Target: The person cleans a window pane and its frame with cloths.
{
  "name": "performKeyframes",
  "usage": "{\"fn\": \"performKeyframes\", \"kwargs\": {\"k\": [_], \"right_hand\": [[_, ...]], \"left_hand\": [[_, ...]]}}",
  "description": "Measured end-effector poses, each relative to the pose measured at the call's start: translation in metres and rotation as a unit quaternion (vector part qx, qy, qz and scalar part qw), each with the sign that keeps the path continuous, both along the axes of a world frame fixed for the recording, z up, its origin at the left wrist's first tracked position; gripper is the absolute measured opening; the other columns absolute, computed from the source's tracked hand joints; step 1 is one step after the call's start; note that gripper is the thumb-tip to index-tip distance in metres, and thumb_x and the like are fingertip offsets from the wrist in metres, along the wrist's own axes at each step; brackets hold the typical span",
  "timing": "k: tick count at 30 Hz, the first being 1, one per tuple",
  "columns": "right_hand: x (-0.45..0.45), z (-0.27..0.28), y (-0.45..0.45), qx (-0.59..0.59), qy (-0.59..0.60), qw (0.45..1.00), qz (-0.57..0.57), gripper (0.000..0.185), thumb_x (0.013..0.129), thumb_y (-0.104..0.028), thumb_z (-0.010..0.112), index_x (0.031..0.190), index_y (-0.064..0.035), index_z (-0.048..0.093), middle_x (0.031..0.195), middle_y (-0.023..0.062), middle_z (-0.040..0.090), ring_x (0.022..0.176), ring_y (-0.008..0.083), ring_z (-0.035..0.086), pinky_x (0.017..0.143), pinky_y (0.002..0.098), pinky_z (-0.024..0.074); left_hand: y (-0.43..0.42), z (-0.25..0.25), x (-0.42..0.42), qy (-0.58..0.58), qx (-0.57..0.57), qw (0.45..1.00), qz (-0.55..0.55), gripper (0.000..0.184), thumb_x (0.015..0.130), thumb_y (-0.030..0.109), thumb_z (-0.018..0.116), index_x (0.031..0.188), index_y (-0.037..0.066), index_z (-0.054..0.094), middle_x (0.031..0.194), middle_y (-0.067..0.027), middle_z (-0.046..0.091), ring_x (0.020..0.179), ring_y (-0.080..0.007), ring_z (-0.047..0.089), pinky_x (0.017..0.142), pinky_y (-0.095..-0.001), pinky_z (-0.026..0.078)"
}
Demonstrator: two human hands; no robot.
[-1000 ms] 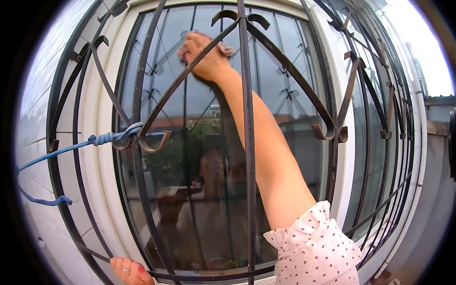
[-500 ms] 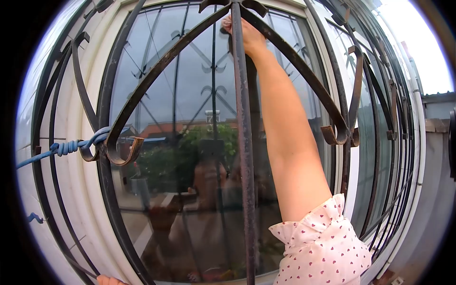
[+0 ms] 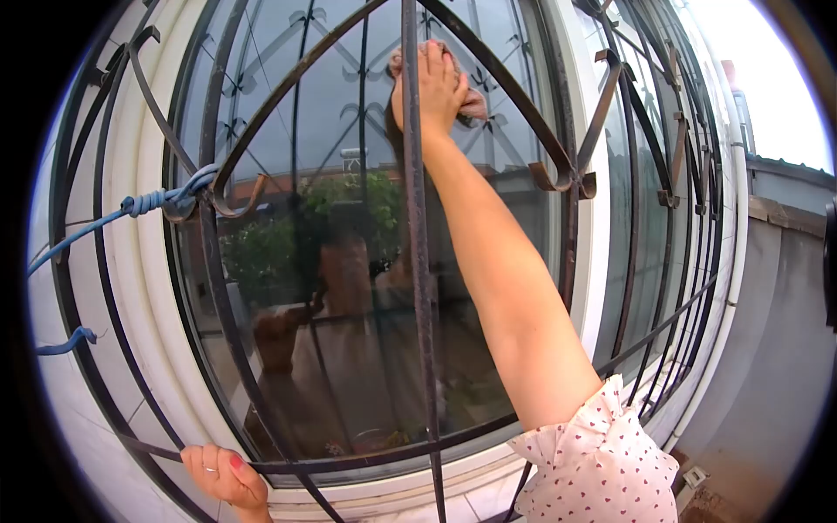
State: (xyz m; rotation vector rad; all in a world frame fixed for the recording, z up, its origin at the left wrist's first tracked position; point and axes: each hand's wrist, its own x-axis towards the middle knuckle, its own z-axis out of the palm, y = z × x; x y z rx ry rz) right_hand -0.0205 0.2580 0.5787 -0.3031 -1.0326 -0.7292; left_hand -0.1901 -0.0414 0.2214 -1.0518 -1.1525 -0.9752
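Note:
My right hand [image 3: 433, 91] reaches through the dark metal bars and presses a pinkish cloth [image 3: 473, 105] against the upper part of the window glass [image 3: 349, 261]. Its fingers lie over the cloth, pointing up. An upright bar [image 3: 417, 218] crosses in front of part of the hand. At the lower left, my left hand [image 3: 225, 476] is closed round the low horizontal bar of the grille [image 3: 349, 464], with a ring on one finger.
Blue cord [image 3: 144, 204] is knotted round the grille at the left, and a loose cord end [image 3: 80, 336] hangs lower. More barred window [image 3: 641, 218] continues at the right, beside a white pipe [image 3: 738, 227] and a grey wall [image 3: 776, 288].
My right hand and the cloth have moved down from the top of the pane, and more of the cloth shows. My left hand has come further into view at the lower bar.

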Motion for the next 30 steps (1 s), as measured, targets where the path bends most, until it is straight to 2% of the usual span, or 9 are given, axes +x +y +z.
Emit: {"fn": "performKeyframes", "kwargs": {"k": [8,13,15,19,21,23,25,27,30], "right_hand": [[0.037,-0.197,-0.044,-0.189,-0.163,0.968,0.008,0.036,0.078,-0.005,0.054,0.113,-0.0073,0.048,0.136,0.0145,0.033,0.122,0.0350,0.034,0.099,0.0505,0.0285],[0.083,-0.244,-0.125,-0.444,-0.418,0.786,0.104,0.024,0.075,-0.005,0.060,0.098,-0.0028,0.052,0.099,0.0116,0.051,0.093,0.0292,0.052,0.074,0.0384,0.0483],[0.117,-0.267,-0.174,-0.318,-0.373,0.861,0.137,0.018,0.070,0.004,0.053,0.087,-0.0033,0.057,0.089,0.0103,0.056,0.086,0.0272,0.056,0.072,0.0369,0.0478],[0.196,-0.326,-0.207,-0.330,-0.368,0.852,0.175,0.025,0.065,0.005,0.049,0.087,-0.0020,0.059,0.083,0.0115,0.059,0.073,0.0268,0.060,0.066,0.0339,0.0488],[0.226,-0.363,-0.194,-0.375,-0.360,0.835,0.183,0.032,0.064,0.005,0.047,0.093,-0.0010,0.059,0.084,0.0133,0.061,0.072,0.0241,0.061,0.062,0.0296,0.0484],[0.248,-0.404,-0.181,-0.471,-0.292,0.807,0.204,0.026,0.068,0.004,0.050,0.092,-0.0014,0.059,0.081,0.0094,0.061,0.062,0.0169,0.059,0.056,0.0247,0.0467],[0.274,-0.446,-0.171,-0.648,-0.182,0.677,0.298,0.029,0.069,0.005,0.045,0.095,0.0009,0.058,0.078,0.0056,0.059,0.060,0.0083,0.053,0.052,0.0207,0.0422],[0.278,-0.470,-0.175,-0.670,-0.160,0.651,0.320,0.031,0.070,0.005,0.042,0.096,0.0019,0.058,0.077,0.0016,0.055,0.058,0.0037,0.046,0.050,0.0179,0.0376],[0.277,-0.498,-0.179,-0.713,-0.121,0.593,0.353,0.029,0.072,0.004,0.041,0.096,0.0017,0.057,0.077,0.0005,0.054,0.057,0.0026,0.043,0.048,0.0166,0.0346]], "left_hand": [[0.006,0.007,0.005,0.023,0.042,0.999,-0.017,0.018,0.080,0.003,0.041,0.062,-0.001,0.042,0.062,-0.0130,0.039,0.061,-0.0294,0.037,0.059,-0.0377,0.030],[0.005,0.011,0.006,0.045,0.051,0.998,-0.018,0.018,0.082,0.001,0.043,0.065,-0.003,0.046,0.063,-0.0126,0.043,0.061,-0.0285,0.039,0.060,-0.0372,0.032],[0.003,0.010,0.005,0.030,0.032,0.999,-0.024,0.018,0.083,0.002,0.043,0.065,-0.003,0.047,0.064,-0.0125,0.044,0.060,-0.0282,0.040,0.060,-0.0371,0.032],[-0.006,0.016,0.021,-0.014,-0.022,0.998,-0.057,0.022,0.086,0.005,0.041,0.067,-0.002,0.050,0.065,-0.0103,0.049,0.062,-0.0251,0.043,0.064,-0.0352,0.034],[-0.010,0.014,0.034,-0.005,-0.001,0.997,-0.071,0.021,0.085,0.008,0.040,0.086,-0.003,0.058,0.087,-0.0122,0.060,0.085,-0.0253,0.055,0.087,-0.0391,0.038],[-0.018,-0.011,0.034,-0.014,0.106,0.982,-0.152,0.023,0.083,0.007,0.039,0.096,-0.004,0.054,0.097,-0.0172,0.059,0.094,-0.0295,0.055,0.092,-0.0421,0.038],[-0.035,-0.057,0.027,-0.049,0.216,0.956,-0.192,0.023,0.080,0.003,0.039,0.098,-0.005,0.050,0.098,-0.0209,0.056,0.092,-0.0315,0.054,0.088,-0.0414,0.041],[-0.051,-0.104,0.027,-0.170,0.270,0.928,-0.194,0.017,0.079,-0.005,0.040,0.094,-0.001,0.043,0.091,-0.0145,0.051,0.080,-0.0229,0.050,0.075,-0.0325,0.043],[-0.054,-0.170,0.047,-0.396,0.066,0.889,-0.220,0.013,0.083,-0.008,0.041,0.093,0.000,0.044,0.089,-0.0100,0.050,0.076,-0.0157,0.048,0.070,-0.0238,0.039]]}}
